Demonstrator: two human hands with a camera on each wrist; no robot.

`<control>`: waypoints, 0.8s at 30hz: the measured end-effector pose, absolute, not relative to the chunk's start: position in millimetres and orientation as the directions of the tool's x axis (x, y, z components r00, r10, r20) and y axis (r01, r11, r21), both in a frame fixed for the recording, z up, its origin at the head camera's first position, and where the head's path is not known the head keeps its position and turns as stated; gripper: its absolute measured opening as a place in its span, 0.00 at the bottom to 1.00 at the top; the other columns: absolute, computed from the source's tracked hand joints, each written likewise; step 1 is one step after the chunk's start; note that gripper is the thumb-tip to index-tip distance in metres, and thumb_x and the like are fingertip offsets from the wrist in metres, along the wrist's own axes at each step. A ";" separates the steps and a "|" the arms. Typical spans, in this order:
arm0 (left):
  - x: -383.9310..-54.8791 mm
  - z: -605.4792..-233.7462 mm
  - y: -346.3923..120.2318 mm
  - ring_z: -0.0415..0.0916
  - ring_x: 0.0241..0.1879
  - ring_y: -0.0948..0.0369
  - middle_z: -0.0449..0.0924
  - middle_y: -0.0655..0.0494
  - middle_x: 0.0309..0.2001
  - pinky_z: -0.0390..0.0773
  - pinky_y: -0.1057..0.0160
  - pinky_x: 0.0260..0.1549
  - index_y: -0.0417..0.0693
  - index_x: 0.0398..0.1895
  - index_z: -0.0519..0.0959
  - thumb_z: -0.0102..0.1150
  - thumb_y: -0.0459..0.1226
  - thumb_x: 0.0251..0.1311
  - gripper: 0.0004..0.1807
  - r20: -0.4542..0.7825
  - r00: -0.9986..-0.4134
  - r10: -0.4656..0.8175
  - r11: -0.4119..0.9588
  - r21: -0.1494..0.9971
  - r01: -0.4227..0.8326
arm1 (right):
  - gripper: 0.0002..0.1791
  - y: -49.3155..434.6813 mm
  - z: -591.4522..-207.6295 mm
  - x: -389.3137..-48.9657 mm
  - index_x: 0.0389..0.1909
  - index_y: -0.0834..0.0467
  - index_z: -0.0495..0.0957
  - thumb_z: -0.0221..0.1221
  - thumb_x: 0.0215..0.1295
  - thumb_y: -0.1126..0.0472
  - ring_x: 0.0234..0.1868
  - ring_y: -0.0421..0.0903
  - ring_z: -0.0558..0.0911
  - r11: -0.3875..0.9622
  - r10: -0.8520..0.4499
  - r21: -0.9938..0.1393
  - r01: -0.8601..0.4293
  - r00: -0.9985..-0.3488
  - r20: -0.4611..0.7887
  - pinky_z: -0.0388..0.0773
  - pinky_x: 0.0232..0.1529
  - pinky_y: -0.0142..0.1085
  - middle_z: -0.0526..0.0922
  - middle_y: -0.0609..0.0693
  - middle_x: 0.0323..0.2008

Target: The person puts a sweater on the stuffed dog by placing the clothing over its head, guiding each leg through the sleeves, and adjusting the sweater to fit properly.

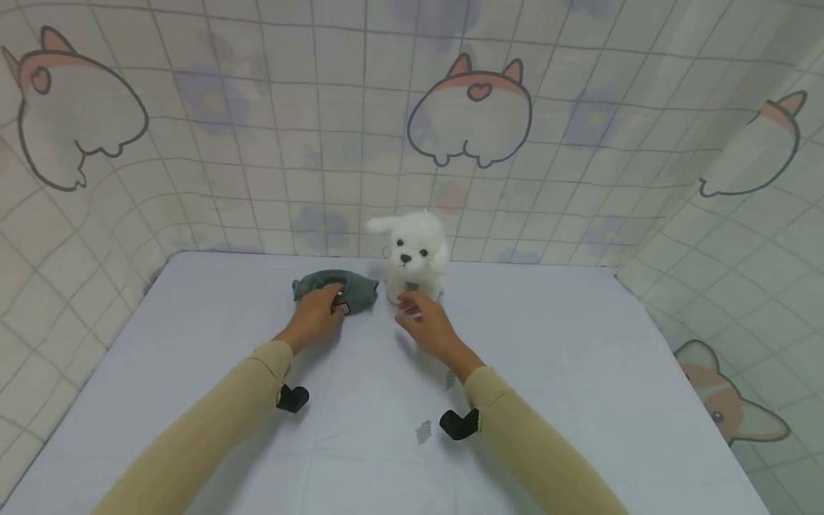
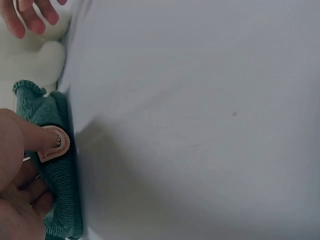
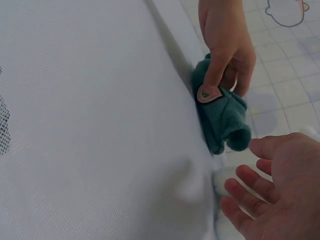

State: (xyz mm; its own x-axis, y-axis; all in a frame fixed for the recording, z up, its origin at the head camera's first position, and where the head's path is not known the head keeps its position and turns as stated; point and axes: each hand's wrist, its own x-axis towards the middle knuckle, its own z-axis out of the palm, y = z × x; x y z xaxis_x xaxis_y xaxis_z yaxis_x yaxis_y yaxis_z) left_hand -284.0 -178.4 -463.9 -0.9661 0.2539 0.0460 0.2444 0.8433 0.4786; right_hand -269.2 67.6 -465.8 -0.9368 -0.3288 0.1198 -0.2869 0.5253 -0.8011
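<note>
A small grey-green knitted sweater (image 1: 360, 292) with a pink and black patch (image 2: 54, 142) lies on the table. My left hand (image 1: 314, 315) pinches it, the thumb on the patch and the other fingers curled at the knit. One short sleeve (image 3: 237, 136) points toward the right hand in the right wrist view. Just right of the sweater a white plush dog (image 1: 417, 247) stands upright, facing me. My right hand (image 1: 430, 327) is in front of the dog's lower body, fingers loosely bent and apart, holding nothing. Whether its fingertips touch the fur I cannot tell.
White cloth covers the table (image 1: 547, 343), with two small grey marks (image 1: 423, 432) near the right forearm. Behind and at both sides hang gridded curtains (image 1: 360, 143) printed with corgis. Black wrist mounts (image 1: 460, 425) stick out from the beige sleeves.
</note>
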 end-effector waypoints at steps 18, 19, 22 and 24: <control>-247.8 -463.8 -148.8 0.77 0.56 0.44 0.79 0.37 0.54 0.76 0.46 0.55 0.34 0.62 0.69 0.56 0.35 0.65 0.24 0.106 -0.925 0.364 0.815 0.444 0.371 | 0.23 64.1 -463.7 -265.5 0.60 0.62 0.71 0.56 0.70 0.55 0.55 0.52 0.79 0.525 -0.329 -0.798 -0.297 -0.935 0.131 0.79 0.55 0.43 0.78 0.57 0.55; -245.8 -463.6 -147.2 0.77 0.56 0.44 0.79 0.37 0.54 0.76 0.46 0.55 0.34 0.62 0.69 0.57 0.34 0.64 0.24 0.113 -0.922 0.371 0.810 0.446 0.381 | 0.23 64.0 -463.9 -265.7 0.60 0.62 0.70 0.56 0.70 0.54 0.55 0.52 0.79 0.526 -0.330 -0.796 -0.299 -0.935 0.133 0.79 0.55 0.43 0.78 0.57 0.55; -240.2 -463.3 -142.8 0.76 0.56 0.44 0.79 0.38 0.54 0.76 0.46 0.56 0.35 0.61 0.70 0.58 0.34 0.63 0.23 0.125 -0.913 0.388 0.794 0.457 0.400 | 0.23 64.1 -464.3 -266.0 0.61 0.62 0.70 0.55 0.70 0.54 0.56 0.52 0.79 0.536 -0.327 -0.790 -0.298 -0.936 0.131 0.78 0.56 0.43 0.78 0.57 0.55; -236.9 -463.0 -139.5 0.76 0.56 0.44 0.79 0.39 0.54 0.76 0.46 0.56 0.36 0.61 0.70 0.58 0.34 0.63 0.23 0.124 -0.911 0.392 0.788 0.467 0.402 | 0.24 64.1 -464.6 -266.5 0.61 0.62 0.70 0.55 0.70 0.53 0.56 0.52 0.79 0.540 -0.326 -0.788 -0.295 -0.937 0.127 0.78 0.56 0.42 0.77 0.57 0.56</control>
State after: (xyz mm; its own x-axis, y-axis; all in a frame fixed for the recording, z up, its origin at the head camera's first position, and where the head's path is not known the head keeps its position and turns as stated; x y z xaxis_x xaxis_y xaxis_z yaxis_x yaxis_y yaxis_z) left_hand -236.9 -139.5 -463.0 -0.9115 0.3922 0.1241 0.4024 0.7875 0.4668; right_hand -266.5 64.1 -464.6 -0.9367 -0.3260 0.1274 -0.2952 0.5401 -0.7881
